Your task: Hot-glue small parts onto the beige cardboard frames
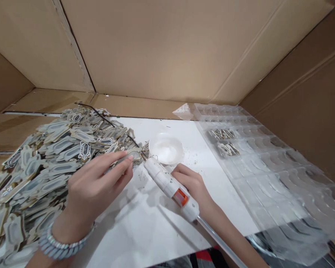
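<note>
My right hand (191, 182) is wrapped round the handle of a white hot glue gun (170, 186) with an orange switch. A long clear glue stick (220, 240) runs out of its back end. The gun's nozzle points up and left, close to the fingertips of my left hand (100, 182). Those fingers pinch a small grey frame-shaped piece (134, 153) by its left end, so part of it is hidden. Just behind the nozzle stands a round white dish (166, 148).
A large heap of grey frame-shaped pieces (58, 156) spreads over the left side. Clear plastic compartment trays (257, 167) lie at the right, with several pieces (226, 141) in two pockets. Cardboard walls (170, 48) enclose the white work surface (153, 230). A thin dark cord (100, 113) crosses the heap.
</note>
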`<state>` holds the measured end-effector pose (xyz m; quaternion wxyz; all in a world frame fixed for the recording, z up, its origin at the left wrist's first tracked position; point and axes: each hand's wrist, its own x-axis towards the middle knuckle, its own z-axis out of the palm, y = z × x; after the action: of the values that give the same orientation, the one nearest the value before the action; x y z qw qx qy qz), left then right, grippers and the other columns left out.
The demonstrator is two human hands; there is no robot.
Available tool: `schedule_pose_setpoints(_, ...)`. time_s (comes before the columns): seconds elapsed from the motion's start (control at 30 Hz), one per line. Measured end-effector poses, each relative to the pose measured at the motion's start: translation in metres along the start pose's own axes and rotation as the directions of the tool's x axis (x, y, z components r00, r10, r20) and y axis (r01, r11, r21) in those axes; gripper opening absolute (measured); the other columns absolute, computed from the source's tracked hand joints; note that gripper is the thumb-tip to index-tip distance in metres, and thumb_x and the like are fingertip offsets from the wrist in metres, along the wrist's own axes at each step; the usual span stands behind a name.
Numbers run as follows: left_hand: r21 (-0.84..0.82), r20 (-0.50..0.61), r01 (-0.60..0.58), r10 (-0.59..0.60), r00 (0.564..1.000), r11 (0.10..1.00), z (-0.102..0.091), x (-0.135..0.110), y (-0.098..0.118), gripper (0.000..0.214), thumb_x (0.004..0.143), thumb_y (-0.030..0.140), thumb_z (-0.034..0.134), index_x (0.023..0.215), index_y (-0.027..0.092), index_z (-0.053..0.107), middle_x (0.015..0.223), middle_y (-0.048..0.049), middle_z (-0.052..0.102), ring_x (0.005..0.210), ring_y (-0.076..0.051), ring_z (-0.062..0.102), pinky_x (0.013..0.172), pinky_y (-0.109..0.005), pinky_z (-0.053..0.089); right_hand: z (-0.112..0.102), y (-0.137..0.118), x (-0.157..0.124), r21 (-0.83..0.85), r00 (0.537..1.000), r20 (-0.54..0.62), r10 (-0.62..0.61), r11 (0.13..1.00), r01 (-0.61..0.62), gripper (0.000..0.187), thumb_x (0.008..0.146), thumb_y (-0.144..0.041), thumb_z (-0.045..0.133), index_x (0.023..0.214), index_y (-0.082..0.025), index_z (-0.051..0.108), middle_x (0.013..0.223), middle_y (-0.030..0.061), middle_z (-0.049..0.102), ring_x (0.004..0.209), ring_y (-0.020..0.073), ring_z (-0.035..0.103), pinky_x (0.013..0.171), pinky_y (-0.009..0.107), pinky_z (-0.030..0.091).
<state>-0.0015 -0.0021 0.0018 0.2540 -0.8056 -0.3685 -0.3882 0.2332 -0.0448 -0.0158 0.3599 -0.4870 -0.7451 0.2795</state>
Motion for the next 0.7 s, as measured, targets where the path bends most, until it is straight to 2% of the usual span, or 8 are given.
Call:
schedule_pose_setpoints(0.1, -0.086, 0.011, 0.027, -0.026, 1.0, 0.996, 0.0, 0.0, 0.001, 0.016, 0.076, 0.014, 0.072, 0.086, 0.026, 0.068, 0.088, -0.0004, 0.077, 0.074, -0.018, 0.073, 0.071, -0.029, 0.059, 0.001, 0.002, 0.0, 0.0, 0.999, -0.05, 0.014, 1.0, -0.014, 0.017, 0.074, -0.009, 0.051, 0.062, -0.02, 0.047, 0.074, -0.0004, 0.049, 0.062, 0.0121, 0.049, 0.053, 0.024, 0.034)
schedule_pose_setpoints(0.17, -0.212, 0.035, 0.085, -0.08, 0.996, 0.974, 0.0, 0.0, 0.005, 0.019, 0.076, 0.013, 0.072, 0.089, 0.027, 0.068, 0.091, 0.0002, 0.076, 0.075, -0.017, 0.073, 0.073, -0.028, 0.059, 0.001, 0.003, 0.0, 0.019, 0.994, -0.107, 0.024, 1.0, -0.022, 0.015, 0.076, -0.011, 0.053, 0.064, -0.02, 0.05, 0.077, 0.0007, 0.052, 0.065, 0.013, 0.051, 0.055, 0.024, 0.037)
schedule_pose_setpoints(0.3, -0.455, 0.123, 0.221, -0.185, 0.975, 0.862, 0.002, 0.001, 0.02, 0.018, 0.079, 0.016, 0.068, 0.094, 0.026, 0.064, 0.086, 0.0016, 0.075, 0.073, -0.015, 0.072, 0.073, -0.026, 0.06, -0.003, -0.001, 0.0, 0.074, 0.981, -0.185, 0.049, 0.997, -0.035, 0.009, 0.08, -0.02, 0.064, 0.075, -0.021, 0.057, 0.083, 0.0019, 0.059, 0.069, 0.0146, 0.057, 0.061, 0.026, 0.046)
schedule_pose_setpoints(0.47, -0.576, 0.214, 0.323, -0.243, 0.946, 0.751, 0.004, -0.001, 0.036, 0.021, 0.077, 0.019, 0.068, 0.095, 0.024, 0.059, 0.082, 0.0018, 0.075, 0.069, -0.015, 0.073, 0.066, -0.023, 0.06, -0.004, -0.006, 0.001, 0.203, 0.988, -0.108, 0.108, 0.975, -0.084, 0.018, 0.08, -0.032, 0.072, 0.092, -0.023, 0.063, 0.088, 0.0041, 0.062, 0.077, 0.0182, 0.061, 0.06, 0.028, 0.05)
schedule_pose_setpoints(0.57, -0.623, 0.21, 0.301, -0.216, 0.953, 0.722, 0.004, -0.001, 0.039, 0.022, 0.075, 0.018, 0.07, 0.093, 0.024, 0.058, 0.083, 0.0015, 0.076, 0.07, -0.016, 0.074, 0.067, -0.023, 0.06, -0.003, -0.006, 0.003, 0.256, 0.993, -0.063, 0.095, 0.964, -0.076, 0.013, 0.08, -0.03, 0.071, 0.086, -0.022, 0.064, 0.088, 0.0036, 0.061, 0.076, 0.0167, 0.061, 0.061, 0.028, 0.051)
schedule_pose_setpoints(0.7, -0.636, 0.213, 0.294, -0.204, 0.955, 0.713, 0.002, -0.002, 0.039, 0.023, 0.074, 0.017, 0.07, 0.093, 0.025, 0.059, 0.083, 0.0017, 0.076, 0.071, -0.015, 0.073, 0.067, -0.023, 0.059, -0.003, -0.006, 0.005, 0.28, 0.997, -0.058, 0.057, 0.959, -0.039, 0.011, 0.078, -0.027, 0.071, 0.08, -0.02, 0.062, 0.086, 0.0023, 0.06, 0.073, 0.0152, 0.061, 0.065, 0.028, 0.052)
